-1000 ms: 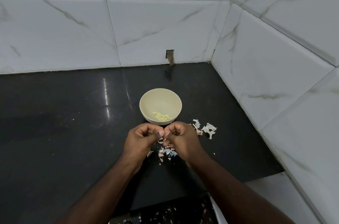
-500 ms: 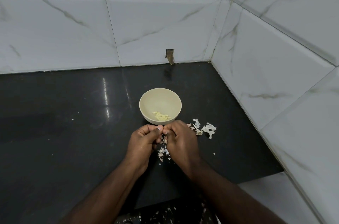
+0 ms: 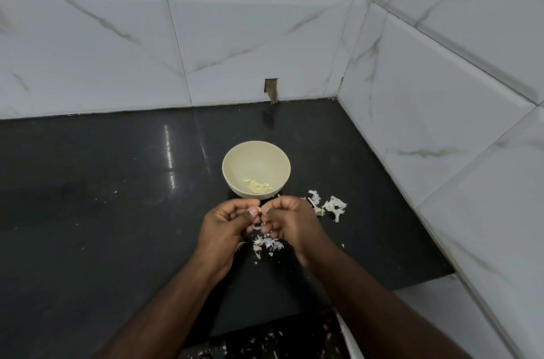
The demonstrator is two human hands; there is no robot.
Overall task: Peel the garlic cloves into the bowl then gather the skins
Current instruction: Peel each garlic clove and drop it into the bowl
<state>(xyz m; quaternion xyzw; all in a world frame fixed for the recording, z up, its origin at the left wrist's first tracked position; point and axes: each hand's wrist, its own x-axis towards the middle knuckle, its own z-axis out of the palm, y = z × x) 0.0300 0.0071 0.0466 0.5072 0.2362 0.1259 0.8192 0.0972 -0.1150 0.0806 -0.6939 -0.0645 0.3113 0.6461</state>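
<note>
Skins (image 3: 266, 244) more exposed than before

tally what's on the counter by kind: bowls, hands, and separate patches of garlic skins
bowl: 1
hands: 2, left hand and right hand
skin patches: 2, skins by the bowl and skins under the hands
total: 5

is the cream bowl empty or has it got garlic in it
Not empty: the bowl stands upright holding several peeled garlic cloves at its bottom.
</note>
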